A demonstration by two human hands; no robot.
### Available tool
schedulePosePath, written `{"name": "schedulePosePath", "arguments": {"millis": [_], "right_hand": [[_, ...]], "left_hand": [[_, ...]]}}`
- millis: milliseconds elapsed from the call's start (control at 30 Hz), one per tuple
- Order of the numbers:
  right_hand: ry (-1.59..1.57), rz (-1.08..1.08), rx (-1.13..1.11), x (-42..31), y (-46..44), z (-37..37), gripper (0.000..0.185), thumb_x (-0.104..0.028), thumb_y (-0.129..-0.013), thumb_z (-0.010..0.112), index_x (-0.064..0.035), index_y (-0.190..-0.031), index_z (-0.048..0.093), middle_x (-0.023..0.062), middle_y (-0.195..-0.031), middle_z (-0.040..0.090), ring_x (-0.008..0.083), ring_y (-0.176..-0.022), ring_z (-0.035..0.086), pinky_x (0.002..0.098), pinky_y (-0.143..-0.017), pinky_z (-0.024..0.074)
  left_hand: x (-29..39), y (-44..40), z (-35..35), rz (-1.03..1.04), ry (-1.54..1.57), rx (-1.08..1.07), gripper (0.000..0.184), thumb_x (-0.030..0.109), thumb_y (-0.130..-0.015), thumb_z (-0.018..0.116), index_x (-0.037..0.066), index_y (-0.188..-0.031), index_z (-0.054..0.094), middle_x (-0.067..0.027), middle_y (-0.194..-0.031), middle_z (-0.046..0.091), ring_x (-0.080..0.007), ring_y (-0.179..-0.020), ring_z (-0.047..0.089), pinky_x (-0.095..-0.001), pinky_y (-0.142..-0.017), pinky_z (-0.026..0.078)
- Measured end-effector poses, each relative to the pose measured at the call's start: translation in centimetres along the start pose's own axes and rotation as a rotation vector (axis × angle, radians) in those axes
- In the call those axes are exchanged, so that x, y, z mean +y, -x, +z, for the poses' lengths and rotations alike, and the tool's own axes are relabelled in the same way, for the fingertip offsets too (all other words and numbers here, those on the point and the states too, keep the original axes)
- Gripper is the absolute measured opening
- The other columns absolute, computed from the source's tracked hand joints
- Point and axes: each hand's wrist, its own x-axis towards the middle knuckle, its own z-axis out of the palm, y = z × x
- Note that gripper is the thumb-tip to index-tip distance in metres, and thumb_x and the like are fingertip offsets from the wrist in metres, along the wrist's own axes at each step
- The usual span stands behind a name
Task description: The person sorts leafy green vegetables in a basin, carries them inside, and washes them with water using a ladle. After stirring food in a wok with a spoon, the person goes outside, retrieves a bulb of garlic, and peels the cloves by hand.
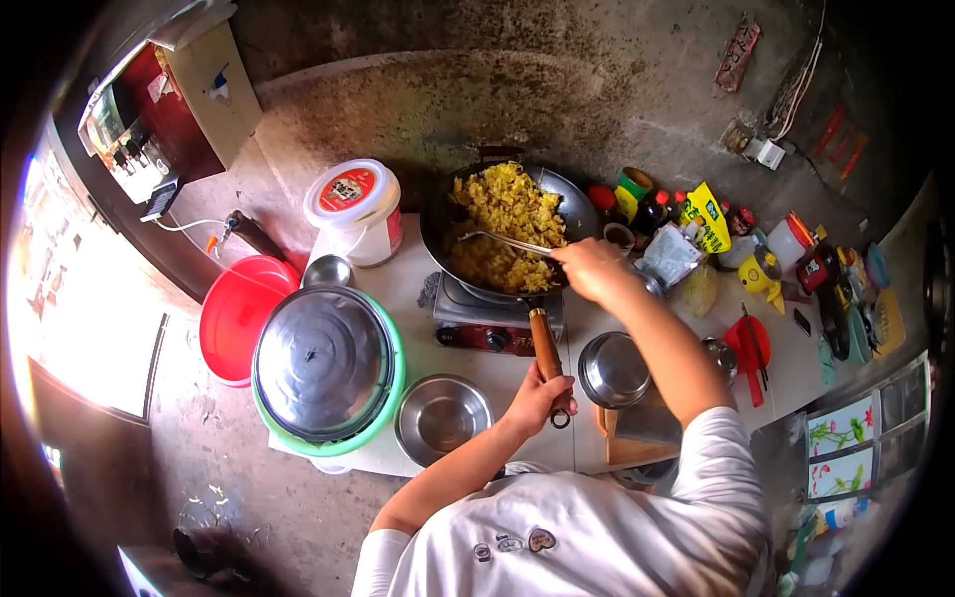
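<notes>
A dark wok (575,204) sits on a portable gas stove (487,336), holding a heap of yellow, crumbly food (509,204) that looks like egg fried rice. My left hand (540,398) is wrapped round the wok's wooden handle (544,343) near its end. In my right hand (595,267), above the wok's right rim, is a long metal spatula (512,242). It reaches across the food toward the left side, where its head is hard to make out.
Steel bowls (443,418) (614,370) stand either side of the wok handle. A green basin (393,383) with a metal lid (323,363), a white bucket (353,214) and a red basin (244,318) are left. Seasoning bottles (652,214) and a knife on a board (642,423) lie right.
</notes>
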Motion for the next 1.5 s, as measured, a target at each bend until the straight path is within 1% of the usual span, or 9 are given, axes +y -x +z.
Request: {"name": "schedulePosePath", "arguments": {"millis": [133, 300, 367, 433, 733, 967, 1167, 1300, 1500], "right_hand": [[0.002, -0.018, 0.029, 1.3, 2.0, -4.6, 0.016, -0.01, -0.073, 0.051, -0.0127, -0.082, 0.064, 0.0104, -0.076, 0.061, 0.0286, -0.073, 0.059, 0.0391, -0.066, 0.0468], [0.012, 0.031, 0.157, 0.3, -0.8, 3.1, 0.018, -0.008, -0.075, 0.047, -0.0122, -0.082, 0.063, 0.0109, -0.078, 0.061, 0.0297, -0.075, 0.06, 0.0398, -0.067, 0.0465], [-0.011, 0.117, 0.014, 0.9, -1.8, 3.3, 0.023, -0.012, -0.075, 0.052, -0.0138, -0.096, 0.061, 0.0138, -0.085, 0.06, 0.031, -0.077, 0.059, 0.0397, -0.069, 0.0469], [0.006, 0.109, 0.038, 0.1, -0.1, -0.9, 0.021, -0.004, -0.073, 0.045, -0.0112, -0.083, 0.063, 0.0126, -0.078, 0.061, 0.0315, -0.076, 0.059, 0.0407, -0.067, 0.0469], [0.059, 0.045, 0.002, 0.5, -1.1, -1.5, 0.022, -0.005, -0.074, 0.048, -0.0148, -0.086, 0.064, 0.0122, -0.08, 0.061, 0.0302, -0.075, 0.06, 0.0384, -0.068, 0.0479], [-0.097, 0.284, -0.057, -1.2, -4.5, 4.4, 0.021, -0.011, -0.081, 0.043, -0.0107, -0.092, 0.06, 0.0151, -0.093, 0.059, 0.03, -0.088, 0.057, 0.038, -0.077, 0.0456], [-0.098, 0.159, -0.087, 0.2, -2.2, -0.5, 0.025, -0.009, -0.074, 0.048, -0.0128, -0.096, 0.06, 0.0154, -0.091, 0.059, 0.0301, -0.085, 0.057, 0.0399, -0.076, 0.045], [-0.075, 0.152, -0.019, -1.5, -2.2, 3.2, 0.021, -0.004, -0.074, 0.046, -0.01, -0.089, 0.06, 0.0145, -0.09, 0.059, 0.0318, -0.083, 0.058, 0.0395, -0.074, 0.0463], [-0.009, 0.177, -0.115, 2.2, 0.9, -4.4, 0.02, -0.022, -0.076, 0.052, -0.0181, -0.094, 0.061, 0.0093, -0.086, 0.061, 0.0268, -0.084, 0.058, 0.0397, -0.073, 0.0447]], "left_hand": [[0.0, -0.1, 0.0, 0.014, 0.017, -0.016, 0.039, 0.004, -0.074, 0.056, 0.005, -0.098, 0.025, -0.012, -0.075, 0.047, -0.0231, -0.051, 0.055, -0.0337, -0.045, 0.048], [-0.2, -0.2, -0.2, -0.012, 0.017, -0.023, 0.04, 0.004, -0.074, 0.056, 0.005, -0.099, 0.025, -0.0118, -0.075, 0.047, -0.0232, -0.051, 0.055, -0.0337, -0.045, 0.048], [0.0, -0.2, -0.2, -0.006, 0.016, -0.034, 0.04, 0.004, -0.074, 0.056, 0.005, -0.099, 0.025, -0.0118, -0.075, 0.047, -0.0232, -0.051, 0.055, -0.0337, -0.045, 0.048], [0.4, 0.3, 0.4, -0.014, 0.006, 0.006, 0.037, 0.004, -0.073, 0.056, 0.005, -0.098, 0.029, -0.0108, -0.073, 0.047, -0.0232, -0.052, 0.054, -0.0337, -0.047, 0.048], [0.0, -0.1, -0.1, -0.006, 0.023, -0.026, 0.038, 0.004, -0.075, 0.055, 0.006, -0.097, 0.024, -0.011, -0.073, 0.047, -0.0225, -0.05, 0.055, -0.0327, -0.045, 0.048], [-0.4, -0.3, -0.3, 0.004, 0.011, -0.002, 0.035, 0.004, -0.074, 0.056, 0.006, -0.096, 0.029, -0.0108, -0.072, 0.047, -0.0231, -0.051, 0.054, -0.0345, -0.047, 0.048], [0.2, 0.0, 0.2, 0.007, 0.021, -0.01, 0.035, 0.004, -0.074, 0.056, 0.006, -0.096, 0.028, -0.0106, -0.072, 0.047, -0.0236, -0.051, 0.054, -0.035, -0.047, 0.048], [-0.3, -0.2, -0.3, 0.004, 0.018, -0.026, 0.036, 0.003, -0.073, 0.056, 0.006, -0.097, 0.028, -0.011, -0.072, 0.047, -0.0241, -0.051, 0.055, -0.035, -0.047, 0.048], [-0.1, 0.1, 0.0, -0.015, 0.022, 0.003, 0.034, 0.005, -0.074, 0.056, 0.006, -0.095, 0.029, -0.0102, -0.071, 0.048, -0.0233, -0.052, 0.055, -0.0341, -0.047, 0.048]]}}
